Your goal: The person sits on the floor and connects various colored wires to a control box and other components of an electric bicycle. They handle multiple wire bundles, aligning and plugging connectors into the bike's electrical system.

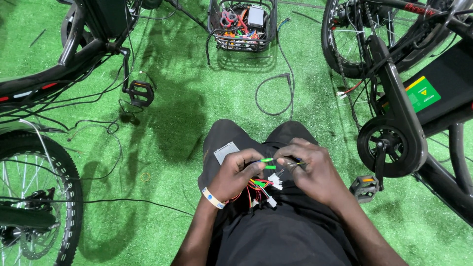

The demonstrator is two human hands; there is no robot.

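Seen from the head camera, the seated person's left hand [240,172] is curled inward over the lap, thumb and forefinger pinched shut on a green connector [266,160], while the right hand [308,167] bends toward it, fingertips closed on the same small wires. The wire bundle [258,189] lies on the thighs beneath both hands: thin red, green and yellow leads ending in white plugs [275,181]. A grey controller box [225,151] rests on the left knee, above green turf [197,98].
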